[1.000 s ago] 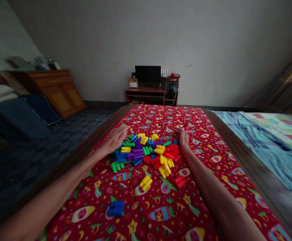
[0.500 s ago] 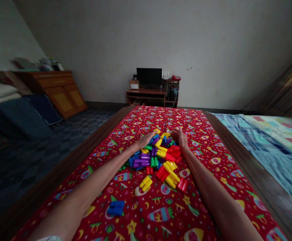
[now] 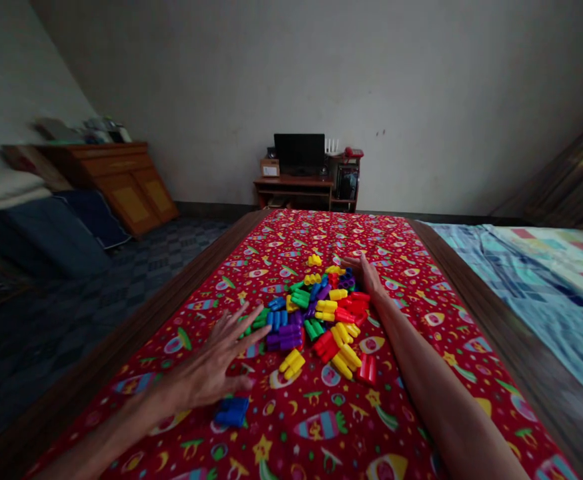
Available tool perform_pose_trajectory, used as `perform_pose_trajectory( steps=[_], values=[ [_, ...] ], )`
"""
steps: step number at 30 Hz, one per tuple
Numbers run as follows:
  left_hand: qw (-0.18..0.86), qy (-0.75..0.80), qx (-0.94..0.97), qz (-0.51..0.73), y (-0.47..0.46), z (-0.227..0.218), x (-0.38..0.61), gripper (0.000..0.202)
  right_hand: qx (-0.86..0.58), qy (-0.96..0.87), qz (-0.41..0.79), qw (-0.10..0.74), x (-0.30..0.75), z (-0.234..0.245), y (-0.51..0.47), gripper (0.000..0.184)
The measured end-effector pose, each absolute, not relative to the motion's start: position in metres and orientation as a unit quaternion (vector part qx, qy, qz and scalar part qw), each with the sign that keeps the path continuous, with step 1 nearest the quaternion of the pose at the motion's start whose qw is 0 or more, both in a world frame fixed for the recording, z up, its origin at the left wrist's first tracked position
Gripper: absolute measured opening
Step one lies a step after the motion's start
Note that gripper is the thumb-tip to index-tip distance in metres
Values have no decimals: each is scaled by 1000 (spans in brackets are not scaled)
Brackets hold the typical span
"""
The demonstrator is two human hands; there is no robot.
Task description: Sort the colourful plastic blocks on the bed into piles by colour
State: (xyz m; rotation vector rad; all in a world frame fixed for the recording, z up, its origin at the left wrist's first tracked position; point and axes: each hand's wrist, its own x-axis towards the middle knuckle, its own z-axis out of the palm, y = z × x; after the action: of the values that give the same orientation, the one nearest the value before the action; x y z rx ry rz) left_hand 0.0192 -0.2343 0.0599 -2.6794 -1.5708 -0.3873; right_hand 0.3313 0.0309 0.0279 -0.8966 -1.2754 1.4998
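A heap of multicoloured plastic building blocks (image 3: 321, 313) is spread on the red patterned cloth (image 3: 401, 253) covering the wooden table (image 3: 159, 300). The left hand (image 3: 211, 367) is placed at the heap's near left, just behind a blue plastic block (image 3: 231, 411); the right hand (image 3: 366, 277) is laid against the heap's far right edge. A small wooden desk (image 3: 299, 187) is set beyond the table

The blocks (image 3: 321, 313) look like smooth, glossy plastic. They lie on a matt printed cloth (image 3: 371, 427). The bed frame (image 3: 471, 280) beside it is dark wood.
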Motion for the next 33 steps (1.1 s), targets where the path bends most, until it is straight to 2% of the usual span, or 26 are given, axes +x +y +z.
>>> perform_pose_trajectory(
  steps=[5, 10, 14, 16, 19, 22, 25, 28, 33],
  values=[
    [9, -568, -809, -151, -270, 19, 21, 96, -332, -659, 504, 448, 334, 45, 8, 71],
    [-52, -589, -780, -203, -193, 18, 54, 100, -279, -742, 487, 367, 316, 70, -24, 68],
    [-135, -576, -765, -254, -122, 35, 71, 114, -247, -768, 492, 329, 311, 92, -47, 66],
    [-169, -558, -757, -293, -105, 48, 71, 109, -257, -785, 459, 328, 323, 99, -59, 63],
    [-167, -528, -769, -317, -114, 62, 65, 101, -279, -853, 337, 286, 353, 94, -83, 64],
    [-129, -474, -840, -232, -148, 57, 68, 100, -248, -927, 177, 219, 368, 72, -108, 78],
    [-96, -448, -875, -156, -172, 37, 88, 107, -232, -950, 65, 199, 350, 53, -119, 80],
    [-45, -500, -846, -180, -165, 29, 103, 99, -262, -944, 28, 198, 323, 51, -108, 80],
    [16, -548, -799, -248, -126, 48, 77, 77, -318, -916, 32, 244, 338, 65, -101, 65]
  ],
)
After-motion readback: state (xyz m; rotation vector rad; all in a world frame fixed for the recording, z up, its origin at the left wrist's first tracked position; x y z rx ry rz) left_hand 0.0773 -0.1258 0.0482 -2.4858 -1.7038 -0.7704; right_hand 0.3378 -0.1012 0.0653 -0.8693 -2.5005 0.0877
